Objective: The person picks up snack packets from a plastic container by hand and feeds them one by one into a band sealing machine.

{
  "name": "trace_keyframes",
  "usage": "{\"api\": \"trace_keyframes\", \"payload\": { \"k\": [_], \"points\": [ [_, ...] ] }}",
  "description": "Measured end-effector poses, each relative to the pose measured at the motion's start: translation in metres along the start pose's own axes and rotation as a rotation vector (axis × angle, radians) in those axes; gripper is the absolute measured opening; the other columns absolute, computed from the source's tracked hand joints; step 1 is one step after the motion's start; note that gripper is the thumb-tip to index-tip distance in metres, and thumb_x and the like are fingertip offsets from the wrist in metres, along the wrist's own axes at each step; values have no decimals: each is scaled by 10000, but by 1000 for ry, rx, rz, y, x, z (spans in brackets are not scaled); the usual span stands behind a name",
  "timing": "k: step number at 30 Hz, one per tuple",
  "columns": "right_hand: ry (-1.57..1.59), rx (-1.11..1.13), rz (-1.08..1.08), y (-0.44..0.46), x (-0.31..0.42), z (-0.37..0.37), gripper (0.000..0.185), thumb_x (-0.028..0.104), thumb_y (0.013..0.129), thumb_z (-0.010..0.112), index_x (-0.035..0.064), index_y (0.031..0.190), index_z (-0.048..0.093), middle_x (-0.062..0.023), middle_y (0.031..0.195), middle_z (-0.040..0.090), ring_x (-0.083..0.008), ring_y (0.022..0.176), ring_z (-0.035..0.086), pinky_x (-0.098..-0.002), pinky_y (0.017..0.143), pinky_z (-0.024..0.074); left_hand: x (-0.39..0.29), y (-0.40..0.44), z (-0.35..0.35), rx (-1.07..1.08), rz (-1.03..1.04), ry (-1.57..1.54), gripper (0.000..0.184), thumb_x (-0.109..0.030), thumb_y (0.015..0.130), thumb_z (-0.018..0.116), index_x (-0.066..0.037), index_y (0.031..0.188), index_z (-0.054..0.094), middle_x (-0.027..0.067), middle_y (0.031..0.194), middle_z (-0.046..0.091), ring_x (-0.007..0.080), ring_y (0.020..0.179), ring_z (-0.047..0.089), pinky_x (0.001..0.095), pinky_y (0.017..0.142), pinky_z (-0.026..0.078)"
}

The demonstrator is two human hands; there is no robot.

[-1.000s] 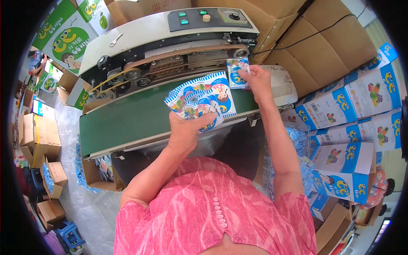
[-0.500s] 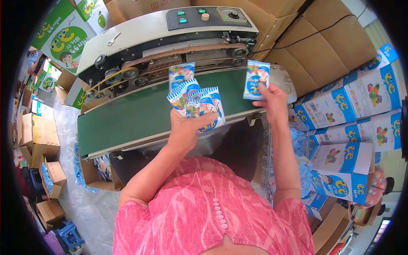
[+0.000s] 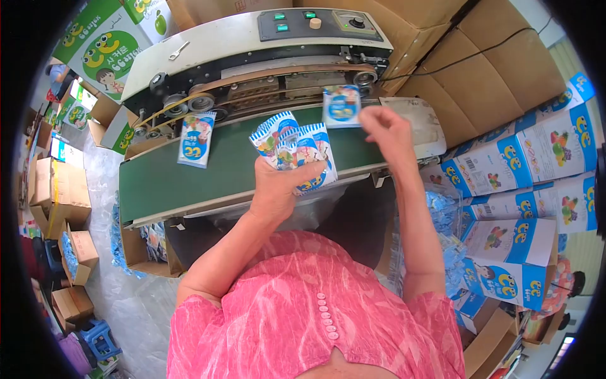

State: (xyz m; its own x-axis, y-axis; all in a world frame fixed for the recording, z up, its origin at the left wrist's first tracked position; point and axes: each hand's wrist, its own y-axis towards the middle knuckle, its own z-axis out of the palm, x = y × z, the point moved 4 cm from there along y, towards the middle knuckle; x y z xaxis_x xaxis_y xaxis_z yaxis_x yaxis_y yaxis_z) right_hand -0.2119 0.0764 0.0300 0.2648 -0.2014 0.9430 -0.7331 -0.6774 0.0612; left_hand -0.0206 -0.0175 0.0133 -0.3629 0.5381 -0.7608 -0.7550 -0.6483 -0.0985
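Observation:
My left hand (image 3: 278, 186) is closed around a fanned bunch of small snack packets (image 3: 309, 155), white and blue with striped ends, held over the front of a green conveyor belt (image 3: 158, 189). One more packet (image 3: 341, 106) stands against the sealing machine's slot, at the right part of the belt. Just beside its right edge is my right hand (image 3: 388, 129), its fingers bent and slightly apart, with nothing visible in them. Farther left, a single packet (image 3: 197, 140) rides on the belt by the machine's pulleys.
The band sealing machine (image 3: 227, 47) spans the back, with a knob panel and a wrench on top. Printed cartons (image 3: 530, 151) are stacked at right. Blue packets (image 3: 442, 215) fill a clear bin by my right arm. An open box (image 3: 151, 249) sits below the belt's left end.
My right hand has moved left and let go of its packet at the machine's slot. The packet that was behind my left hand has travelled left along the belt. My left hand has barely moved.

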Motion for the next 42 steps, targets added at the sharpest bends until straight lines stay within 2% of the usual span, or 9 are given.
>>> {"api": "trace_keyframes", "payload": {
  "k": [3,12,15,20,24,27,36,39,42],
  "points": [
    [220,300,-107,-41,10,32,169,152,874,629,22,974,673,-12,862,658,-79,751,602,-221,659,483,2,6,3,-9,-8,-31,372,89,674,733,-15,1007,604,60,903,667,137,778,653,277,697,539],
    [225,230,163,-39,0,62,190,154,866,626,-12,949,669,-23,751,652,-82,653,592,-223,583,483,-12,-9,-27,-57,23,134,362,52,693,714,-12,1029,596,50,903,660,129,775,633,277,706,517],
    [-257,213,-106,-9,16,104,223,185,841,652,-16,937,671,-44,685,640,-85,602,590,-226,524,474,-65,-13,-76,-224,128,449,366,53,684,694,-7,1031,592,50,898,654,130,772,623,281,710,514],
    [-397,353,-403,-18,38,168,257,218,830,658,-19,930,672,-60,669,635,-93,576,589,-223,482,462,-113,6,-131,-114,-11,714,426,50,620,654,7,1040,592,58,899,651,134,788,609,278,748,493],
    [-215,395,-280,-20,43,182,274,237,845,644,-16,945,671,-50,661,629,-80,557,575,-207,460,437,-127,-7,-152,-109,-54,735,450,59,598,663,2,1041,602,59,923,656,143,808,617,273,765,488],
    [-80,443,119,-15,53,194,283,233,848,655,-19,978,662,-42,677,630,-55,535,547,-193,443,413,-133,-25,-153,-93,-109,628,470,64,596,671,-3,1056,601,57,932,658,149,823,623,271,778,486],
    [130,649,32,-44,64,229,234,180,841,677,-1,987,648,-30,766,651,-68,619,597,-188,481,459,-134,-83,-147,-30,-28,284,527,89,618,703,-14,1120,581,49,968,657,138,873,622,271,795,485],
    [728,666,329,-62,67,215,200,153,862,652,8,999,639,-48,826,668,-106,704,637,-223,546,523,-122,-76,-138,34,0,241,524,101,626,708,-19,1121,585,47,973,657,134,871,622,269,783,490],
    [665,524,258,-62,52,191,197,131,868,638,2,1018,629,-62,860,674,-125,730,646,-246,581,545,-104,-63,-121,114,-25,198,534,107,625,708,-26,1126,584,49,983,653,141,873,623,266,772,494]
  ]
}}
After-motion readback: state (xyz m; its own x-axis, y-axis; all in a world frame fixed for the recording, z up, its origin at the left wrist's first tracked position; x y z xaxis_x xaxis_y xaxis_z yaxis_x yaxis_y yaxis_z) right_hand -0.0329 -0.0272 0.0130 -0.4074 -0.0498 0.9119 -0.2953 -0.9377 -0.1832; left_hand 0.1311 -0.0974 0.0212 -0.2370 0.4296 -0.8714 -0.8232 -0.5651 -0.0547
